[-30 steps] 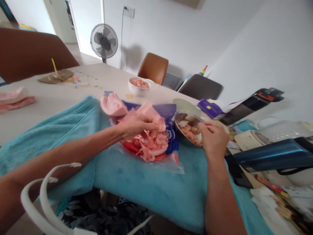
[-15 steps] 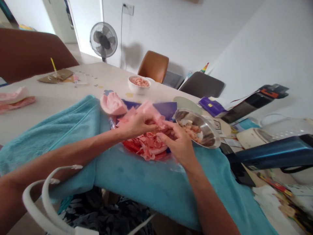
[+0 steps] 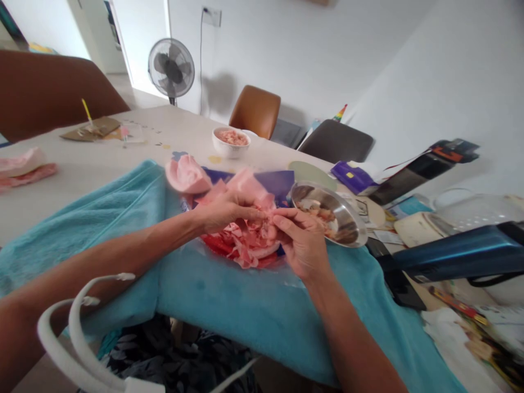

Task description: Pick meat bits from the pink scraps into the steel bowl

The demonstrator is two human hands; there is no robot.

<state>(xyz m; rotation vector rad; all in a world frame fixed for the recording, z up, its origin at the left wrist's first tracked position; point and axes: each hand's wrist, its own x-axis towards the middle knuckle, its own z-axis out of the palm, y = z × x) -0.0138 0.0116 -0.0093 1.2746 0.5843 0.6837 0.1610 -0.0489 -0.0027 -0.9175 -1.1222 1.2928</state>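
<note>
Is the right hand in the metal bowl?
No, the right hand pinches the pink peels beside the left hand, outside the metal bowl.

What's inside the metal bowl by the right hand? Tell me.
The metal bowl holds pinkish food pieces on its left side; the right side shows bare metal. The right hand covers its near-left edge, so that part is unseen.

Two bare hands are working: one left hand (image 3: 223,210), one right hand (image 3: 301,240). One heap of pink shredded scraps (image 3: 249,243) is lying between them. Two bowls are standing nearby: one round stainless-steel bowl (image 3: 349,219), one round white ceramic bowl (image 3: 229,150). Three chairs are standing behind: one dark brown chair (image 3: 57,90), one tan leather chair (image 3: 256,112), one dark grey chair (image 3: 335,143). One turquoise terry towel (image 3: 245,305) is lying flat.
</note>
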